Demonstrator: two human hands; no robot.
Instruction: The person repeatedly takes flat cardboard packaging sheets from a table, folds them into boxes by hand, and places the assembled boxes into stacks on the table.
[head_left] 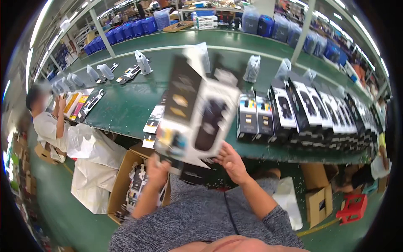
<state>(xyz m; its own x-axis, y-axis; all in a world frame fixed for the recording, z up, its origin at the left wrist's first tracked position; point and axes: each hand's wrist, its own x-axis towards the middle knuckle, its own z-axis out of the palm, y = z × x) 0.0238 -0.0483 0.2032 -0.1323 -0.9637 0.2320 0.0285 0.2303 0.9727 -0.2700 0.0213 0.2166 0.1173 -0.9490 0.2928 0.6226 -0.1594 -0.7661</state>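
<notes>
A black and white cardboard box with a dark cut-out window hangs over the table's near edge in front of me, its top flaps standing up. It is blurred by motion. My left hand is closed on the box's lower left corner. My right hand is at its lower right edge, fingers apart and slightly curled; whether they touch it, I cannot tell. Flat printed cartons lie left of the box, partly hidden behind it.
Rows of standing black and white boxes fill the right side of the green table. Plastic-wrapped bundles stand further back. Below left is an open carton of scraps. One person works at far left. A red stool stands lower right.
</notes>
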